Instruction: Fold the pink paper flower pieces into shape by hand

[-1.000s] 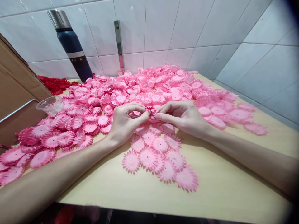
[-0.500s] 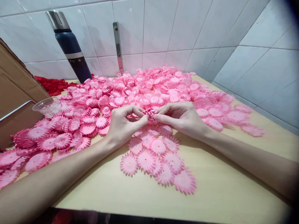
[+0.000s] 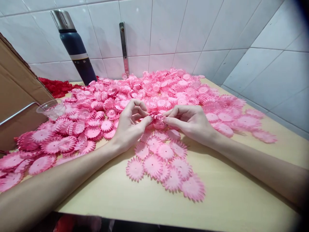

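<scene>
Between my two hands, over the middle of the table, is a small pink fringed petal disc (image 3: 156, 116), darker at its edges. My left hand (image 3: 134, 124) pinches its left side between thumb and fingertips. The thumb and fingers of my right hand (image 3: 189, 120) close on its right side. Whether it is one disc or a few stacked ones, I cannot tell. Below my hands, loose pink petal discs (image 3: 153, 166) with centre holes lie flat and overlapping on the table. A large heap of the same discs (image 3: 154, 87) spreads behind my hands.
A dark blue bottle (image 3: 77, 53) with a steel cap stands at the back left. Near it are a red pile (image 3: 55, 87), a clear plastic cup (image 3: 54, 109) and a cardboard box (image 3: 19, 83). A metal bracket (image 3: 124, 48) is fixed to the tiled wall (image 3: 166, 25).
My left fingers and thumb have opened slightly around the disc, and the disc has turned a little. The view has shifted slightly, so everything sits a bit further right.
</scene>
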The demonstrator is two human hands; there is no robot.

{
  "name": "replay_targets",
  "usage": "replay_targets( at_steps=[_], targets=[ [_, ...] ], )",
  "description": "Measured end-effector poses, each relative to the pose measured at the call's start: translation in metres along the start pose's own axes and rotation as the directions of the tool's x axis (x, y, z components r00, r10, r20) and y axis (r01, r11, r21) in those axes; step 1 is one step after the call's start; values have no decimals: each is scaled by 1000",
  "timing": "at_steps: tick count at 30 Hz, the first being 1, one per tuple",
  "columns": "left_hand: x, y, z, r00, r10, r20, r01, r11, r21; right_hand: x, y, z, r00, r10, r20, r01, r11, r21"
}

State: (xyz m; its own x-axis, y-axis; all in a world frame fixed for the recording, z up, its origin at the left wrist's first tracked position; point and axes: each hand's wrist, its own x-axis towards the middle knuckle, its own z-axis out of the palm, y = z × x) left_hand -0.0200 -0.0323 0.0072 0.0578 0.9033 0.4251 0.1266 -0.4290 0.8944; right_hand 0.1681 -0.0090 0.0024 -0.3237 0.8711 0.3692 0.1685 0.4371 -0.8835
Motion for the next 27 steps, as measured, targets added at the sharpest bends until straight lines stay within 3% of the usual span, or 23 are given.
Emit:
replay_targets(
  at_steps=[10,13,16,20,27],
  targets=[
    [1,0,1,999,42,14,-42,999,-25,-1,-3,5,980,-87,-181,63,989,-136],
    [2,-4,-2,997,68,26,-67,998,-11,0,-3,4,988,-63,-143,52,995,-83],
    [3,-7,-6,991,124,44,-128,985,112,1,-3,2,997,-32,-66,31,999,-11],
    [1,-4,-5,993,114,3,-112,962,250,0,-2,1,997,-13,-70,14,1000,10],
    [-2,1,-1,998,64,-4,-62,976,209,-4,-2,4,990,-140,-33,135,984,-117]
  ],
)
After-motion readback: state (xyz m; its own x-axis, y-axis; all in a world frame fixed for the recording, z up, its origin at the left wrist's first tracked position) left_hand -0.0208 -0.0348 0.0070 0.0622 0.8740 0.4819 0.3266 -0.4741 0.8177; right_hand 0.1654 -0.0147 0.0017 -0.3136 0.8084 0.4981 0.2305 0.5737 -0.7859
